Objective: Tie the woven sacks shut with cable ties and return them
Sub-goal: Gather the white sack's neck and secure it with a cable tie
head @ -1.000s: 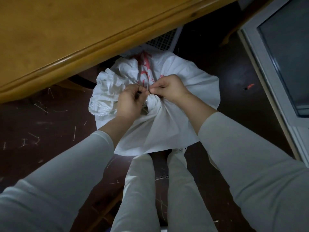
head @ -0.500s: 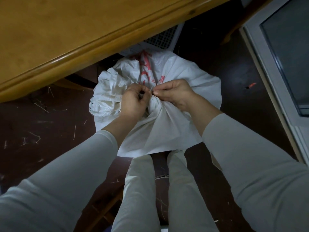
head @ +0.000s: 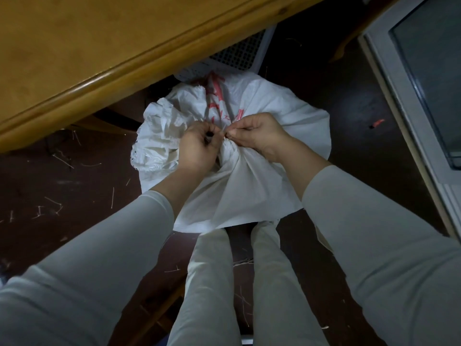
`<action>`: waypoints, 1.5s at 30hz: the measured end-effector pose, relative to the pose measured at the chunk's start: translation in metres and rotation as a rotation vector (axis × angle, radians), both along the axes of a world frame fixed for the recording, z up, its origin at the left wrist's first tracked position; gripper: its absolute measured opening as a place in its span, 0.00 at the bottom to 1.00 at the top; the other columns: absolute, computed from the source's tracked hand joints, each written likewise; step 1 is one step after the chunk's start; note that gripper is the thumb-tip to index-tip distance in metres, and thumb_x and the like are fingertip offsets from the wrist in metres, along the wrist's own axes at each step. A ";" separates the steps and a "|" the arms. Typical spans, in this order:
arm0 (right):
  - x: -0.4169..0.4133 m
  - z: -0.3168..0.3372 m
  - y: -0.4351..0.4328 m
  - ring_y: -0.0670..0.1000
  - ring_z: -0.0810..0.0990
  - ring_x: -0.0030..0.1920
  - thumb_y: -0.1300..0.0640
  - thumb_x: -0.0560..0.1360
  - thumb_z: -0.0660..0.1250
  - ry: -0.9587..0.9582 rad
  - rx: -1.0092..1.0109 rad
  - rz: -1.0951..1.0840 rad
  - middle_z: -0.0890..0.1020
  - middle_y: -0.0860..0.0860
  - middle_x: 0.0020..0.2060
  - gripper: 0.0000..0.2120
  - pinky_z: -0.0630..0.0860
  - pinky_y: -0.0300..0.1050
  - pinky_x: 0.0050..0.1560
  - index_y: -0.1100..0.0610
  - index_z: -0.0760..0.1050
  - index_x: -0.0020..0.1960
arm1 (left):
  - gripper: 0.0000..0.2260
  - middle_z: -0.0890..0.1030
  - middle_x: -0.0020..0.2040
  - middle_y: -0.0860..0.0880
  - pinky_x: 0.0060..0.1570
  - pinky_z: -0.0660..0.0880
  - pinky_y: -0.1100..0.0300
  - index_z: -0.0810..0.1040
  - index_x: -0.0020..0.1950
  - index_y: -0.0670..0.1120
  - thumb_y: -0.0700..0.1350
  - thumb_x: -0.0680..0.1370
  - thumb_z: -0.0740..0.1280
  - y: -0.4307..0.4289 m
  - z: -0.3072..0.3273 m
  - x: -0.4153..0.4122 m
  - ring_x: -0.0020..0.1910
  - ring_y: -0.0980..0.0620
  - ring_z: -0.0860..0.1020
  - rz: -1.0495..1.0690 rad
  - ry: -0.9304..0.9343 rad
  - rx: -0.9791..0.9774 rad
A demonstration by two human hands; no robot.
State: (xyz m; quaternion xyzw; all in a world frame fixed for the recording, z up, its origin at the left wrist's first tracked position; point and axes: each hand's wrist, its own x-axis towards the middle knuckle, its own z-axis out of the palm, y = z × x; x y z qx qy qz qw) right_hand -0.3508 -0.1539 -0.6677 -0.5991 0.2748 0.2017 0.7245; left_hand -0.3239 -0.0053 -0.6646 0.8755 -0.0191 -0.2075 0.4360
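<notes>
A white woven sack [head: 252, 186] with red print stands on the dark floor in front of my legs, its mouth gathered into a bunch. My left hand [head: 197, 148] grips the gathered neck and pinches one end of a thin pale cable tie [head: 223, 128]. My right hand [head: 254, 132] pinches the other end of the tie just beside it. The two hands almost touch above the neck. The loop around the neck is hidden by my fingers and the folds.
A wooden table [head: 94, 58] edge overhangs the sack at upper left. A white perforated basket [head: 239, 53] sits behind the sack under the table. A white-framed glass door [head: 424, 83] runs along the right. Cut tie scraps [head: 62, 158] litter the floor at left.
Both hands have stayed at the sack's neck, shifting slightly lower in view. The tie's end now shows as a short strip between the fingertips.
</notes>
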 end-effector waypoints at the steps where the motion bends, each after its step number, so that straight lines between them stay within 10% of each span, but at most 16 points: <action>1: 0.000 0.000 0.000 0.44 0.83 0.36 0.69 0.73 0.67 0.009 0.008 -0.013 0.83 0.54 0.36 0.05 0.80 0.36 0.47 0.62 0.80 0.44 | 0.05 0.79 0.43 0.43 0.46 0.78 0.51 0.79 0.45 0.40 0.42 0.76 0.67 0.000 0.000 0.000 0.40 0.47 0.77 -0.001 0.000 -0.004; 34: -0.008 0.001 -0.006 0.46 0.84 0.35 0.73 0.73 0.64 0.147 0.266 -0.230 0.85 0.53 0.31 0.06 0.81 0.36 0.43 0.65 0.78 0.44 | 0.05 0.77 0.45 0.47 0.48 0.73 0.61 0.81 0.45 0.40 0.41 0.75 0.69 -0.013 -0.002 0.006 0.44 0.52 0.76 -0.051 0.040 0.016; 45: -0.012 -0.001 -0.005 0.46 0.84 0.36 0.73 0.73 0.63 0.155 0.306 -0.279 0.85 0.53 0.31 0.06 0.81 0.36 0.44 0.66 0.78 0.45 | 0.08 0.81 0.46 0.46 0.60 0.73 0.47 0.83 0.43 0.43 0.46 0.71 0.69 -0.015 -0.003 0.008 0.50 0.46 0.79 -0.111 0.063 0.079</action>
